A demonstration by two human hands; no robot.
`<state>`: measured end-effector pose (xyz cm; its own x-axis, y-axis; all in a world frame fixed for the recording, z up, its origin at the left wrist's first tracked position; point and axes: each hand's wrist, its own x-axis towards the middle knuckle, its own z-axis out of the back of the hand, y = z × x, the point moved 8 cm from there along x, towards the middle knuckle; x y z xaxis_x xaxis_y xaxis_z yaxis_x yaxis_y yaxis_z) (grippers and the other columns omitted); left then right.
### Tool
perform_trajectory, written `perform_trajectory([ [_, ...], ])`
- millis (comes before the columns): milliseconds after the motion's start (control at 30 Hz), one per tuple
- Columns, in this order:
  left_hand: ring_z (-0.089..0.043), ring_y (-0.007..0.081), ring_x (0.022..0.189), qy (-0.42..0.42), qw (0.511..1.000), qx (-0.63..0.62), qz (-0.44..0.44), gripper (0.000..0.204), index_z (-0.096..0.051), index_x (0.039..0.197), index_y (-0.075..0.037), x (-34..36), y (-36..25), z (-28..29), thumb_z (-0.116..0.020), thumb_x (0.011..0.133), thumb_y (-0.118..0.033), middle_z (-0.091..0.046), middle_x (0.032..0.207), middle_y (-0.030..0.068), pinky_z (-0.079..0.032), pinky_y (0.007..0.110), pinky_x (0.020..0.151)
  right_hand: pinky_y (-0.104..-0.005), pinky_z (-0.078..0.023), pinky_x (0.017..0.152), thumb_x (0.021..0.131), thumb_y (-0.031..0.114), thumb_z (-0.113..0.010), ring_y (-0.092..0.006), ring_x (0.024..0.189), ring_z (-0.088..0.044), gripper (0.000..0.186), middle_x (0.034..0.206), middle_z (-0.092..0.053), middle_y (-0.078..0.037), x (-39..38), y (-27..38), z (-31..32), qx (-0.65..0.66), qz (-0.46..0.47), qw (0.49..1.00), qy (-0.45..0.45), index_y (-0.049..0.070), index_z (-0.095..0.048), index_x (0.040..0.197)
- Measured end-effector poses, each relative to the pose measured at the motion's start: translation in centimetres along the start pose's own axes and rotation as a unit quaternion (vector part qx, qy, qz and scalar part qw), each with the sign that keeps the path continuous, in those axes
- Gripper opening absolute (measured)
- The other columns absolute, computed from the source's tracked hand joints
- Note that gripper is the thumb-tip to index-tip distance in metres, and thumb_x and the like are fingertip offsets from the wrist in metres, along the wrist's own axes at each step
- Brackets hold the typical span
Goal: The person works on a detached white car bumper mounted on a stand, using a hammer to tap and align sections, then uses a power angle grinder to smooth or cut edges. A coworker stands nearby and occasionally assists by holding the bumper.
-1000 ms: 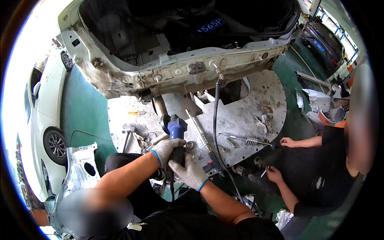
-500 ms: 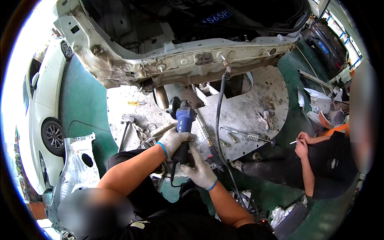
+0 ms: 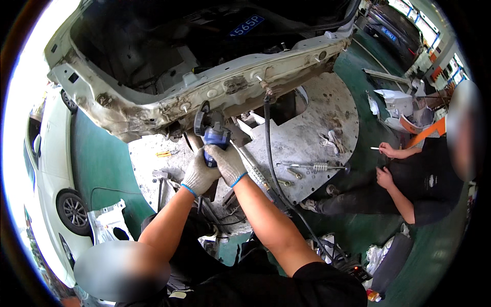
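Observation:
A blue angle grinder (image 3: pixel 217 137) with a dark guard is held out in front of me, its disc end close to the bare, rusty rear panel (image 3: pixel 212 93) of a car body. Whether the disc touches the metal cannot be made out. My left hand (image 3: pixel 200 174), in a white knit glove with a blue cuff, is closed around the grinder's body. Gloved the same way, my right hand (image 3: pixel 228 162) grips the tool from the right, nearer its head. The two gloves hide most of the handle. Beside them a metal slide-hammer puller (image 3: pixel 250 162) slants across the round plate.
Tools and a cable lie on the pale round floor plate (image 3: pixel 335 112). A black hose (image 3: pixel 268 138) hangs from the panel. At the right another person (image 3: pixel 394 184) sits holding a cigarette. A white car (image 3: pixel 48 179) stands left; removed body parts (image 3: pixel 401 107) are piled far right.
The grinder has moved up and left toward the panel. My right hand has shifted from the rear of the tool to its front body. The other person's hands have parted.

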<state>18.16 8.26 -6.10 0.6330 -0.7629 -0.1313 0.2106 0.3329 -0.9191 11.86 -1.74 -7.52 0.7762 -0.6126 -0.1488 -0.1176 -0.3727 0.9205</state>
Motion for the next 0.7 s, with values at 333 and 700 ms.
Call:
perform_trajectory([
  [333, -0.064, 0.0170, 0.108, 0.098, 0.993, 0.032, -0.050, 0.072, -0.054, 0.136, -0.001, 2.8, -5.1, -0.3, -0.090, 0.076, -0.020, -0.069, 0.120, 0.0113, -0.054, 0.037, 0.096, -0.0370, -0.056, 0.085, 0.082, 0.034, -0.083, -0.0233, 0.095, -0.072, 0.057, 0.107, -0.074, -0.015, 1.5, 1.8, 2.1, -0.091, 0.046, 0.983, -0.155, -0.003, -0.064, 0.121],
  [700, -0.065, 0.0195, 0.110, 0.099, 0.991, 0.077, -0.054, 0.074, -0.053, 0.135, 0.001, 4.3, -2.4, -0.6, -0.089, 0.077, -0.024, -0.071, 0.115, 0.0147, -0.051, 0.038, 0.100, -0.0389, -0.058, 0.084, 0.082, 0.034, -0.081, -0.0270, 0.094, -0.074, 0.054, 0.106, -0.075, -0.017, 1.6, 1.8, 3.0, -0.112, 0.048, 0.974, -0.190, -0.003, -0.064, 0.119],
])
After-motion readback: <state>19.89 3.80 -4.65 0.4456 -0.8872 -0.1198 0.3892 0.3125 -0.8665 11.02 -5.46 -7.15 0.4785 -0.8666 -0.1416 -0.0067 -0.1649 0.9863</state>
